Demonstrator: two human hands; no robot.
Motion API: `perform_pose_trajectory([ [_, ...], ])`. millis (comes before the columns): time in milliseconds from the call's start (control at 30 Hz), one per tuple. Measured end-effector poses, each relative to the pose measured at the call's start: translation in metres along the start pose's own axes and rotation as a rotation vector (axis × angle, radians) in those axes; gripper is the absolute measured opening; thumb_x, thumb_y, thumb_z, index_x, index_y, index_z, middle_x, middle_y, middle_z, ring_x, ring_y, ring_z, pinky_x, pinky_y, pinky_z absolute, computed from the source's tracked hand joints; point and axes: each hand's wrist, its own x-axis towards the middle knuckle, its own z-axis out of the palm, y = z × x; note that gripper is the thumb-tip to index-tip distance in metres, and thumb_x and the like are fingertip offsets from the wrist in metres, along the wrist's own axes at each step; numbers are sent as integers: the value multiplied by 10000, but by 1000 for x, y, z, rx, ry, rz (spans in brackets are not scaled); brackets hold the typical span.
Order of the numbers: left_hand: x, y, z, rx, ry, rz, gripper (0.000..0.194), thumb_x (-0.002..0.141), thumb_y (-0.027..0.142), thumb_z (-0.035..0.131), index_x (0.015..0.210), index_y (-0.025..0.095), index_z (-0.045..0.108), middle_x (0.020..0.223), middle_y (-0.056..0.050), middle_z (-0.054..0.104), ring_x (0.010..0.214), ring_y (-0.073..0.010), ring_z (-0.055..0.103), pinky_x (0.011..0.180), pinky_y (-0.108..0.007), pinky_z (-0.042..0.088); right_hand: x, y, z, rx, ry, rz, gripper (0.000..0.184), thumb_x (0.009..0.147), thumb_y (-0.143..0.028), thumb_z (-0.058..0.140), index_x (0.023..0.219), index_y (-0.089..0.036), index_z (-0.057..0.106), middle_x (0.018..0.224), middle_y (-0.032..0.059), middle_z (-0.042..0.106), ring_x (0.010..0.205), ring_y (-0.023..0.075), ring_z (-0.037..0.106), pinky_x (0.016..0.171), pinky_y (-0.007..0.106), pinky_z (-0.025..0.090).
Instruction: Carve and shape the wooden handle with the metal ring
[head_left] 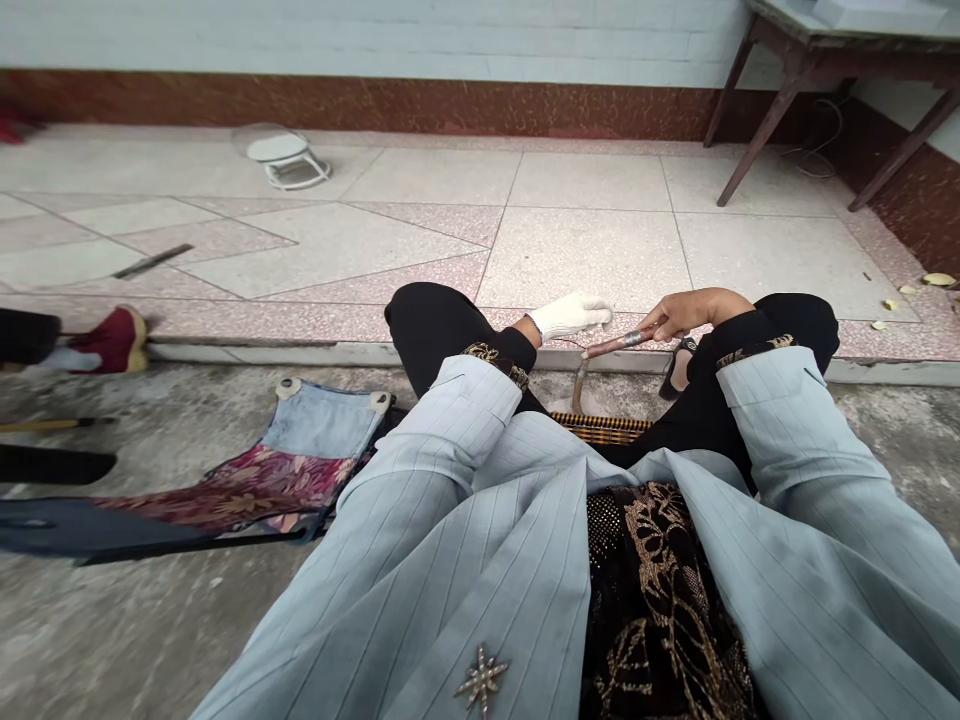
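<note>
My left hand [574, 315] wears a white knit glove. Its fingers stretch out to the right, apart from one another at the tips, and I see nothing held in them. My right hand [679, 312] is bare and closed around the end of a brown wooden-handled tool [611, 346] with a silvery band near the grip. From the tool's far end, a curved brown piece [578, 388] bends down toward a woven black-and-yellow basket [604, 428] between my knees. Whether that piece belongs to the tool, I cannot tell. A thin dark line runs below the glove toward the handle.
A folding chair [319, 425] with denim and floral cloth stands at my left. Another person's red shoe [120, 340] is beyond it. A raised tiled step [585, 250] lies ahead, with a small white stool [281, 150], a dark strip [154, 261] and a wooden table [806, 60].
</note>
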Motion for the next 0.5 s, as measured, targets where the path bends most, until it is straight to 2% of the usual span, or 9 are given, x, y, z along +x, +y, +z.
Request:
perform_pose_trajectory([
  [67,2,-3,0,-55,-14,1,202,869,287,596,810,112,678,567,-5,520,541,-91,424,547,-219,324,-4,-2,-2,108,-93,-99,486,755,-365,744,1217,-213,739,928,51,723,750,160,560,705,285,428],
  [133,2,-5,-1,-105,-9,11,231,885,328,594,824,119,673,583,-7,523,528,-94,431,533,-222,325,-8,-5,-4,204,-94,-158,520,766,-373,735,1261,-216,711,862,28,698,699,136,519,672,271,413],
  [300,0,-8,-3,-198,20,73,360,985,415,446,915,139,666,545,30,403,467,-84,351,480,-213,289,-16,-14,-7,463,193,-250,451,834,-307,686,1277,-224,684,698,-24,565,610,103,414,588,240,350],
  [400,-1,-5,0,-208,3,104,355,996,400,425,955,141,665,539,41,379,458,-80,336,478,-208,292,-16,-19,-3,560,257,-262,380,856,-285,671,1227,-211,697,695,-18,538,611,105,416,579,237,353],
  [500,-3,0,4,-112,3,64,319,991,358,432,985,151,674,547,27,440,463,-82,372,498,-215,330,-10,-20,0,613,351,-199,376,880,-257,634,1246,-186,678,705,0,546,609,111,432,574,240,370],
])
